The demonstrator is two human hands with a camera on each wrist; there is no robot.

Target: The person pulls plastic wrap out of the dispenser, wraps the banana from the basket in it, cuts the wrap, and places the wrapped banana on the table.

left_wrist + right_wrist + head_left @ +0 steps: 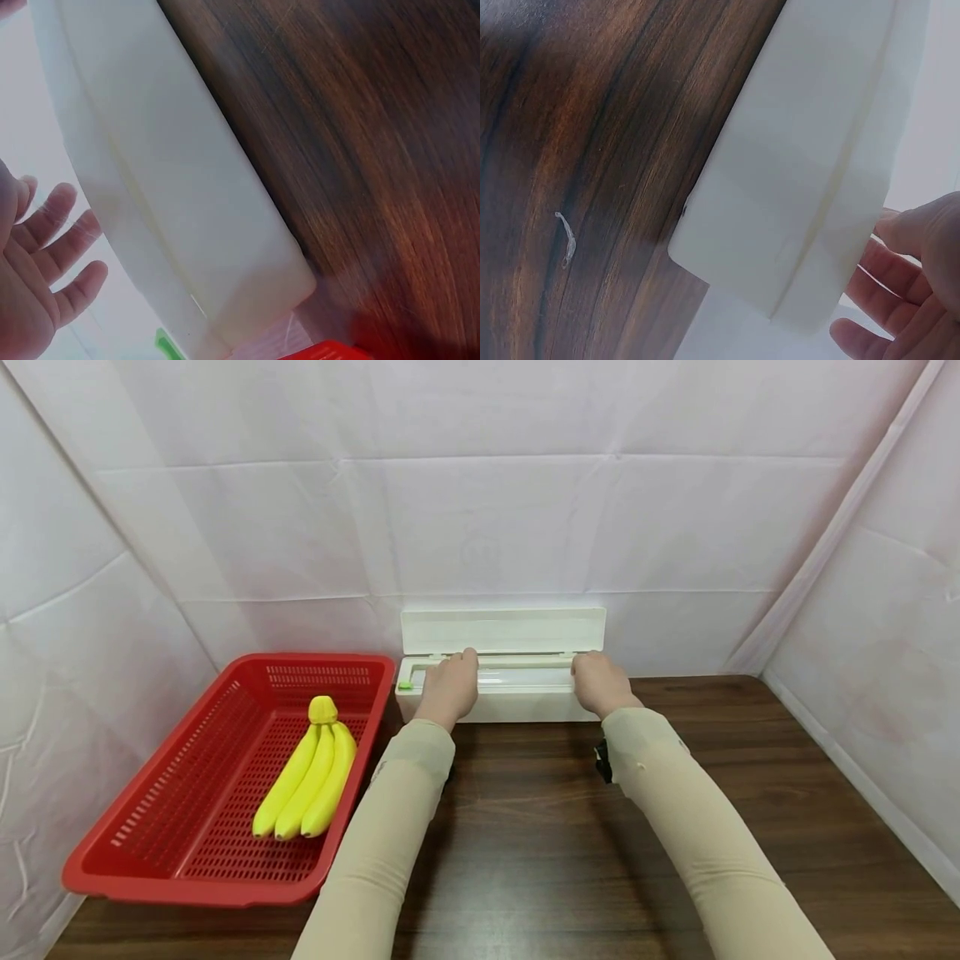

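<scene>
A long white cling film dispenser [525, 706] stands by the back wall, its lid [504, 631] tipped up behind it. Clear cling film [525, 678] shows as a shiny strip across its top. My left hand [452, 687] is over the left part of the dispenser and pinches the film, its other fingers [69, 251] spread and lightly bent. At the right end, my right hand [600, 683] pinches the film between thumb and curled fingers [889, 274]. A green slider [405, 686] sits at the dispenser's left end.
A red plastic basket [97, 860] stands at the left with a bunch of yellow bananas [307, 777] inside. White cloth walls [480, 527] enclose the dark wooden table [525, 860]. A small whitish scrap [568, 240] lies on the wood near the dispenser.
</scene>
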